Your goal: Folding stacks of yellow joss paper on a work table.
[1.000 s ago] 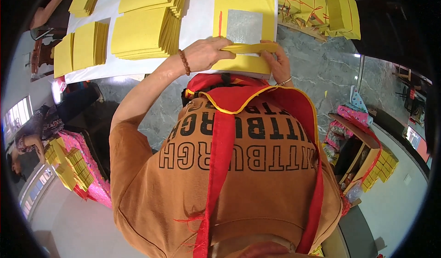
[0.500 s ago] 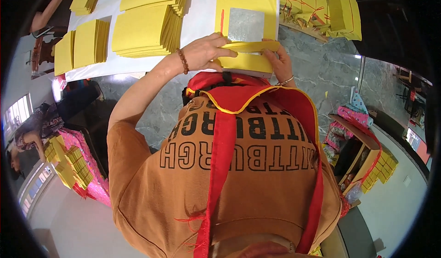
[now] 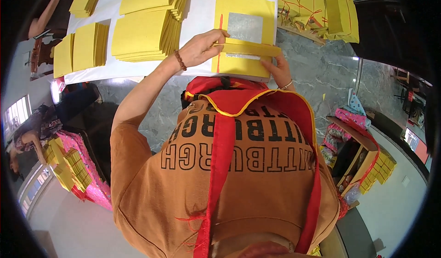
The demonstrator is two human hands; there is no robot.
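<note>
On the white-covered table edge in front of me lies a yellow paper sheet (image 3: pixel 266 11) bearing a silver-grey foil square (image 3: pixel 245 27) and a red streak along its left side. A folded yellow paper strip (image 3: pixel 251 48) crosses the foil. My left hand (image 3: pixel 202 49), with a beaded bracelet at the wrist, pinches the strip's left end between thumb and fingers. At the right end is my right hand (image 3: pixel 280 70). Its thumb stands apart, below the strip, over the sheet's edge; the other fingers are partly hidden behind the strip's end.
Stacks of folded yellow paper (image 3: pixel 140 34) stand to the left on the white tabletop (image 3: pixel 195 17). Bundles tied with red string (image 3: pixel 340 14) lie at the far right. A wooden shelf (image 3: pixel 360 143) stands lower right. At far left, another person (image 3: pixel 30 138) is beside yellow blocks.
My left fingers have drawn together on the strip's left end. The right thumb has dropped away from the strip, whose right end now shows past the hand.
</note>
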